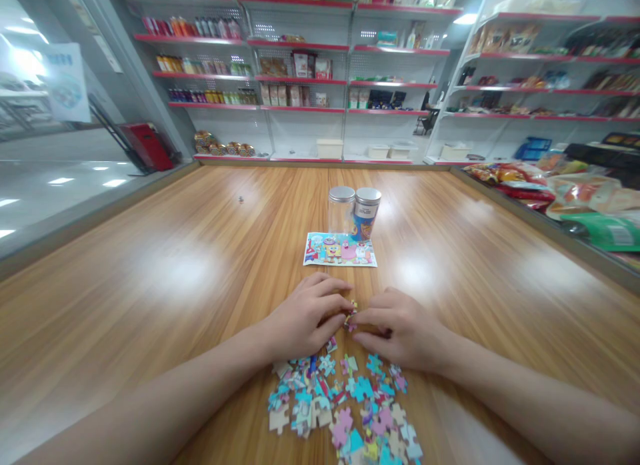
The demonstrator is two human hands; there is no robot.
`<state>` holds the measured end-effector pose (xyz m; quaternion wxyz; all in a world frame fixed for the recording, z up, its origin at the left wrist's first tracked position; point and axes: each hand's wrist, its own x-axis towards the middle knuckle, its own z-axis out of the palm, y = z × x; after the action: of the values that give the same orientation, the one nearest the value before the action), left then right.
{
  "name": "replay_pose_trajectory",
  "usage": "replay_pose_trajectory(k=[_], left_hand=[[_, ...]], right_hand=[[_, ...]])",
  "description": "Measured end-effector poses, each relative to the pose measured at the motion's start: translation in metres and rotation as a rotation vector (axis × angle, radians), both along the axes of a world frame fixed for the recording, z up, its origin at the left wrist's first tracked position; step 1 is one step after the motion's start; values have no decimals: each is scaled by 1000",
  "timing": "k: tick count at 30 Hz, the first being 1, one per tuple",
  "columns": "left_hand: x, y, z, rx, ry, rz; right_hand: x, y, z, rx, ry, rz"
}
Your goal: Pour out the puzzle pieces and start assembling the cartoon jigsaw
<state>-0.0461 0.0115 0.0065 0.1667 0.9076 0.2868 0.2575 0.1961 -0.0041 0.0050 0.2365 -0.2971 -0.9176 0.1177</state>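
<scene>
My left hand [307, 315] and my right hand [395, 328] meet on the wooden table [175, 265], fingers pinched together on small puzzle pieces [351, 315] held between them. A heap of several loose, colourful jigsaw pieces [345, 408] lies just in front of my wrists. Beyond my hands a printed cartoon picture card [340, 249] lies flat. Behind it stand two clear cylindrical jars with silver lids, one empty [341, 211] and one with a blue label [367, 213].
Store shelves [300, 78] with red edges and packaged goods line the far wall. Snack bags [575, 191] lie in a bin along the right edge of the table. A glass wall and a red case [147, 145] are at the left.
</scene>
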Motion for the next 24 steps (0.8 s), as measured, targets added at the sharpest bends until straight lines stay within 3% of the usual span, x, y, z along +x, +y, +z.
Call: replay_pose_trajectory(k=[16,24], left_hand=[[0,4,-8,14,-131,50],[0,1,0,-5,-92,13]], right_hand=[[6,6,0,-82,49,-205],[7,5,2,-134,38,-205]])
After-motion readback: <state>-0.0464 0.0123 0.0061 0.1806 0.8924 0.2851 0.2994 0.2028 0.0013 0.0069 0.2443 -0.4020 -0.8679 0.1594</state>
